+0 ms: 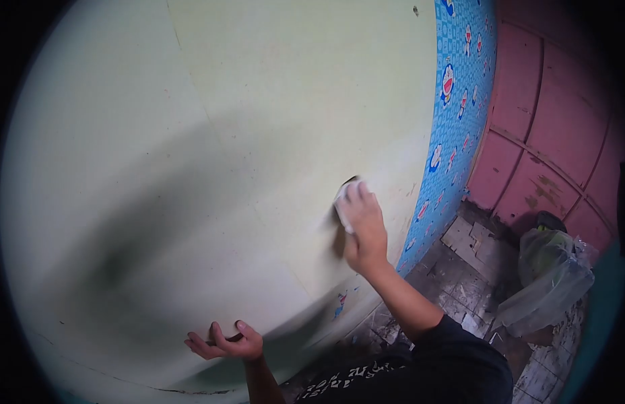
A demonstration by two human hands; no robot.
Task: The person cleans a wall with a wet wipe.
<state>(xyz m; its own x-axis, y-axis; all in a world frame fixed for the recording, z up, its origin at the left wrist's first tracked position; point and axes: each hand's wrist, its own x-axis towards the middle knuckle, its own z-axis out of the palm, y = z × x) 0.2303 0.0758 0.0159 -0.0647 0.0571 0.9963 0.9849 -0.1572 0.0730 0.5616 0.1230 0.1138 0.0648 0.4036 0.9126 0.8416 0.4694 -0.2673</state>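
Note:
My right hand [364, 225] is pressed to the pale green wall [272, 81], its fingers closed over a whitish folded sheet [341, 204] with a dark edge. Most of that sheet is hidden under the fingers and palm. Lower and to the left, my left hand [233, 342] is held palm up close to the wall, fingers apart and curled a little, with nothing in it. A small blue and red cartoon picture [341, 303] shows on the wall between the two hands.
Blue cartoon wallpaper [442, 128] covers the strip of wall to the right, beside a pink panelled surface [518, 74]. Below, a clear plastic bag [551, 286] with something greenish inside lies on the worn, dirty tiled floor [464, 283].

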